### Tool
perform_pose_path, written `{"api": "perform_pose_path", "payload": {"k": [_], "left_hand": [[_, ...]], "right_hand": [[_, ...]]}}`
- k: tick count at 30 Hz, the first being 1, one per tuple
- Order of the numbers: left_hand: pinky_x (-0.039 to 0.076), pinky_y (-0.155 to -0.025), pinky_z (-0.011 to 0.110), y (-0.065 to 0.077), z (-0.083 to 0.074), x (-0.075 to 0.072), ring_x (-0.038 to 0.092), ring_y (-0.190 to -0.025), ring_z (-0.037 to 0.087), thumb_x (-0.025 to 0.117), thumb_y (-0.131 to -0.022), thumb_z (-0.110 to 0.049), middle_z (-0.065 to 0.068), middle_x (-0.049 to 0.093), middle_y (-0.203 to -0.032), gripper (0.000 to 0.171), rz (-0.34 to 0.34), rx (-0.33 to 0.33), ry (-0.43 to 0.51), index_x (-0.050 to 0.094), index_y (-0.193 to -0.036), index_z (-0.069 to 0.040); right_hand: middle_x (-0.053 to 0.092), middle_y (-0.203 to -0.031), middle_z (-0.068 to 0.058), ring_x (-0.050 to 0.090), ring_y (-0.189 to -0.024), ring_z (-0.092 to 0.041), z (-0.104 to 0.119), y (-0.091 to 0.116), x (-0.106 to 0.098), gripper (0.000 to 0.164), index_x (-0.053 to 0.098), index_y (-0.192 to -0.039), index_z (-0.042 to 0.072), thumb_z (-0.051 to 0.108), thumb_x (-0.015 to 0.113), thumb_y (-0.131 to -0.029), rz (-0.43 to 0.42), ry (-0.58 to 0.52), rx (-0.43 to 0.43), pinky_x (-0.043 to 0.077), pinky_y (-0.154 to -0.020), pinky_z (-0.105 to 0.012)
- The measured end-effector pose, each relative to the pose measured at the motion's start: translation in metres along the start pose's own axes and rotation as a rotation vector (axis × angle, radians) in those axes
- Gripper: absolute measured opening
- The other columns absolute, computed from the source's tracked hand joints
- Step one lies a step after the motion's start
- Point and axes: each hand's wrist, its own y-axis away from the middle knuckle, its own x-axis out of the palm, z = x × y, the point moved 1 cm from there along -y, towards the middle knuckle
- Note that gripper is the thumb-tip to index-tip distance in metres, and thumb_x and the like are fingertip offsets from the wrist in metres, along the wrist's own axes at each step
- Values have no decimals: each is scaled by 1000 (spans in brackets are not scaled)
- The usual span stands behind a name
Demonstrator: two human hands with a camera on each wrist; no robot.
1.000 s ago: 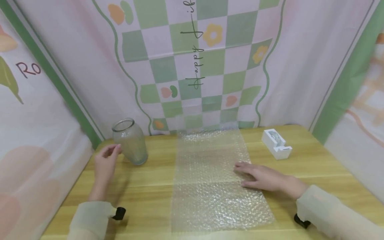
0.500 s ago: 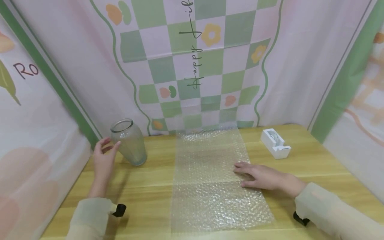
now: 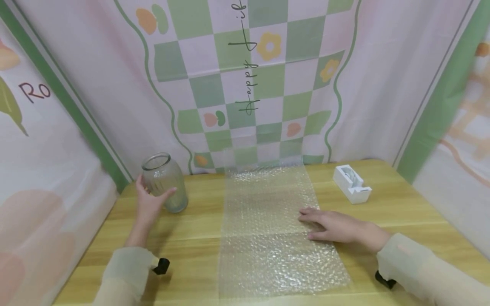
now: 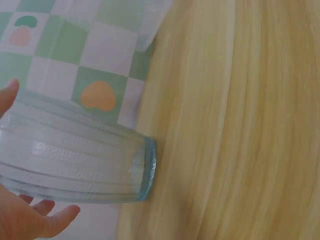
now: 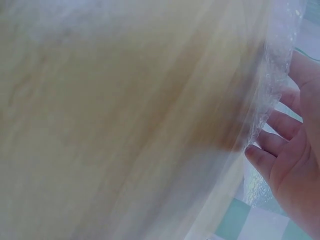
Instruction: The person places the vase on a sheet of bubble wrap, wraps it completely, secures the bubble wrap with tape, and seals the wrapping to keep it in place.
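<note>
A clear glass vase (image 3: 165,177) with a wide mouth stands upright at the back left of the table. My left hand (image 3: 149,203) is at its near left side, thumb and fingers spread around the body. In the left wrist view the thumb is on one side of the vase (image 4: 75,155) and the fingers (image 4: 60,220) lie on the other, with a gap visible at the fingertips. A sheet of clear bubble wrap (image 3: 268,250) lies flat across the middle. My right hand (image 3: 337,225) rests on its right edge, fingers extended and relaxed.
A white tape dispenser (image 3: 352,185) with a roll of clear tape stands at the back right of the wooden table (image 3: 199,238). Behind it hangs a printed curtain (image 3: 268,85) in green and white checks; the bubble wrap's far end reaches up against it.
My left hand has moved right from beside the vase, its thumb now across the front and its fingers around the left side. The right hand and bubble wrap have stayed in place.
</note>
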Motion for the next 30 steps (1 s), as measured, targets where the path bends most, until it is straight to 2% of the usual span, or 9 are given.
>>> {"api": "perform_pose_path", "payload": {"k": [4, 7, 18, 23, 30], "left_hand": [[12, -123, 57, -3, 2, 8, 7, -154, 41, 88, -83, -27, 22, 1, -169, 128, -46, 3, 16, -11, -164, -16], [12, -123, 58, -4, 2, 12, 8, -153, 42, 88, -83, -23, 22, 0, -169, 129, -62, -2, 32, -13, -163, -17], [14, -123, 58, -8, 5, 15, 11, -153, 44, 88, -82, -19, 25, 2, -168, 129, -73, -45, 45, -13, -163, -15], [12, -123, 58, -8, 7, 17, 10, -153, 45, 89, -80, -15, 26, 2, -168, 132, -54, -51, 33, -15, -163, -15], [13, -123, 57, -6, 10, 18, 12, -152, 45, 88, -81, -17, 28, 6, -167, 129, -63, -59, 13, -12, -162, -10]], "right_hand": [[43, -155, -24, 39, -141, -48, -1, 1, 1, 66, 55, -145, 0, 47, 63, -100, -5, 2, 6, 31, -113, -64], [43, -155, -23, 39, -141, -47, -2, 2, 3, 66, 55, -145, 0, 47, 63, -99, -8, 4, 5, 32, -113, -63], [42, -155, -24, 38, -141, -48, -1, 2, 4, 65, 54, -145, -1, 46, 62, -100, -18, -16, 1, 31, -113, -64], [41, -156, -25, 37, -141, -49, -1, 4, 3, 66, 54, -145, -2, 46, 62, -101, -13, -24, -4, 30, -113, -64], [40, -156, -25, 37, -142, -49, -1, 3, 2, 66, 53, -146, -1, 46, 61, -101, -12, -37, -18, 30, -112, -65]]}}
